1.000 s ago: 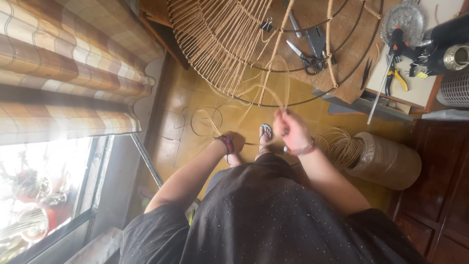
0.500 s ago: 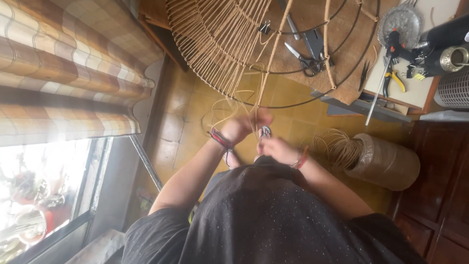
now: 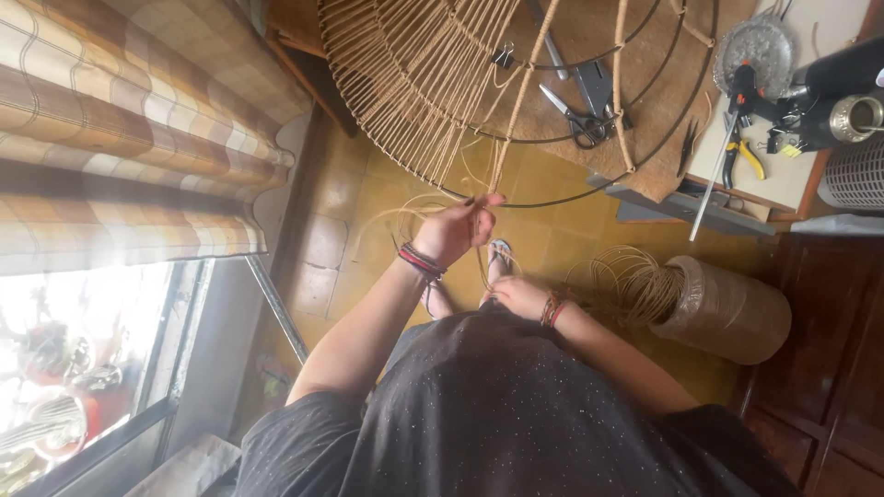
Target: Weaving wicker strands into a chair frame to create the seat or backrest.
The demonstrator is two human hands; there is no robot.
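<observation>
A big round wire frame [image 3: 589, 195], partly wound with tan cord [image 3: 414, 92], hangs over the table edge in front of me. My left hand [image 3: 456, 230], with bracelets on the wrist, is raised to the frame's lower rim and pinches cord strands there. Lower down, close to my lap, my right hand [image 3: 516, 294] grips the same cord, which runs taut between both hands. Loose loops of cord trail down over my sandalled foot [image 3: 498, 255].
Scissors [image 3: 580, 120] and a black clip [image 3: 502, 57] lie inside the frame on the brown table [image 3: 663, 138]. Yellow-handled pliers [image 3: 741, 152] and tools lie at right. A large cord roll [image 3: 727, 313] with a loose coil [image 3: 626, 281] stands on the tiled floor. Checked curtain [image 3: 138, 138] at left.
My left hand has risen from near the floor loops to the frame's rim. My right hand has dropped from the frame toward my lap, drawing the cord down.
</observation>
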